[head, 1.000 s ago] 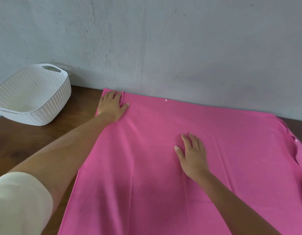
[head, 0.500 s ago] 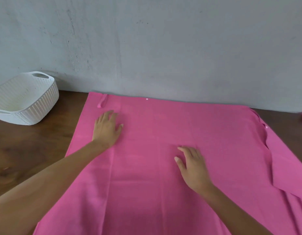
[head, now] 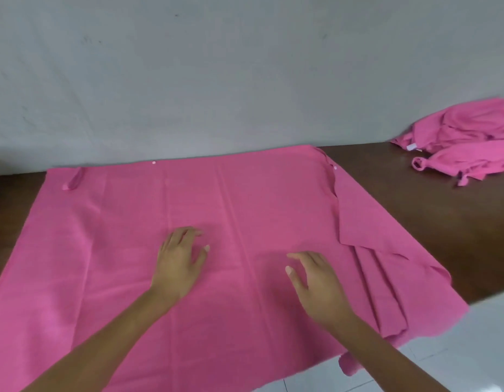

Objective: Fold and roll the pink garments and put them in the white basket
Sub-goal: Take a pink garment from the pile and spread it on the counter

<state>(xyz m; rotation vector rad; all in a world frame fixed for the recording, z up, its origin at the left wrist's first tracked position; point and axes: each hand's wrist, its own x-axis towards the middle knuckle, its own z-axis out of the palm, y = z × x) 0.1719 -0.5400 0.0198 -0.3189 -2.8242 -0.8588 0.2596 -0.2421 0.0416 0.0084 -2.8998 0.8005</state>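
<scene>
- I am looking down at a large pink garment (head: 245, 207) lying spread flat across the brown counter (head: 415, 199). It is filling most of the lower frame, with its far edge running along the grey wall (head: 245, 66).
- My left hand (head: 178, 260) is resting palm down on the cloth just left of centre, fingers relaxed and slightly spread, gripping nothing.
- My right hand (head: 316, 281) is sitting right of centre with fingers loose and a little curved, also gripping nothing. I cannot tell whether it is touching the cloth or hovering just above it.
- I am judging this as the smoothing stage before the first fold. The body is lying fairly flat, but a flap (head: 369, 278) at the right side is lying doubled over in pleats.
- A small loop (head: 72, 179) is lying on the cloth at the upper left.
- The next move is calling for pinching one side edge with both hands and carrying it across evenly, then rolling.
- A heap of pink garments (head: 471, 137) is waiting at the upper right of the frame, well apart.
- The white basket is not in view here.
</scene>
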